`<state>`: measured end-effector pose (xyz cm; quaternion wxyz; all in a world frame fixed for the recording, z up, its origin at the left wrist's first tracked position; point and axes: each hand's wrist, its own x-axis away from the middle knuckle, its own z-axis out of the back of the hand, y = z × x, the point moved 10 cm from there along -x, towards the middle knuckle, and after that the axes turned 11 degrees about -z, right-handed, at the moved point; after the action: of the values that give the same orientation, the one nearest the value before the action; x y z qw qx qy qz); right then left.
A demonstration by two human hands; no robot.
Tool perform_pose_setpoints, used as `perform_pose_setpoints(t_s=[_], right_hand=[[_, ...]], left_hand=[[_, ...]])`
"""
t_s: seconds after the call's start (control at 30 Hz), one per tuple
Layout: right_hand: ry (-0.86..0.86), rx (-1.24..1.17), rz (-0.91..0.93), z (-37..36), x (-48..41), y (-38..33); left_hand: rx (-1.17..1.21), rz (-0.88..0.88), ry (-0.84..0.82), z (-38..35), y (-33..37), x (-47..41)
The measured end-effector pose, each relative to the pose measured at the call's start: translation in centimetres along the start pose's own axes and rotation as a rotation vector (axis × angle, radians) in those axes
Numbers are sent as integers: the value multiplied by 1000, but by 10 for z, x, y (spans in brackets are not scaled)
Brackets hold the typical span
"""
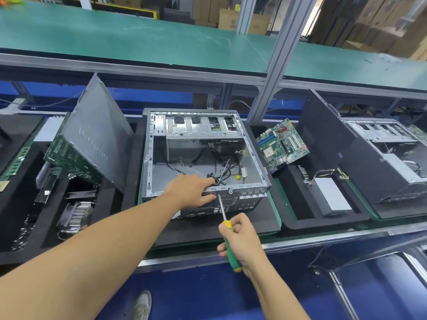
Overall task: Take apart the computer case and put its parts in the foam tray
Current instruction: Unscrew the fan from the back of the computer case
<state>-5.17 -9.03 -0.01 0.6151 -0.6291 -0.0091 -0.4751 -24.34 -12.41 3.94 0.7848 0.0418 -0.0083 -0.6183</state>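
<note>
Right hand (242,239) grips the screwdriver (221,207), tip against the near wall of the computer case (147,158); left hand (191,189) clasps that wall's rim.

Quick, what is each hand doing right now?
Left hand: grips the rear wall of the computer case.
Right hand: holds the screwdriver.

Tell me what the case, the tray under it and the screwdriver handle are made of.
Case: bare sheet metal, grey, dull sheen, punched slots. Tray: black, matte, no shine, likely foam. Screwdriver handle: green and yellow, smooth, probably plastic or rubber.
</note>
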Motion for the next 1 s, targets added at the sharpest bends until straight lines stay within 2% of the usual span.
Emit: perform_pose_setpoints(t_s=[0.1,0.33,0.43,0.6,0.8,1.0], right_hand=[[-34,8,-28,-1,-1,4],[-332,-340,-325,-15,1,16],[-429,-383,-349,-16,3,16],[-386,-406,-248,-12,-2,18],[-243,-431,-142,-7,-2,22],[-192,-355,-167,-11,1,18]], left_hand=[[3,6,-10,-1,-1,0],[-1,0,5,-2,-2,0],[-13,-6,5,-1,-2,0],[-6,-5,-1,-2,-2,0],[22,-20,18,-2,-1,0],[12,-24,13,-2,1,0]])
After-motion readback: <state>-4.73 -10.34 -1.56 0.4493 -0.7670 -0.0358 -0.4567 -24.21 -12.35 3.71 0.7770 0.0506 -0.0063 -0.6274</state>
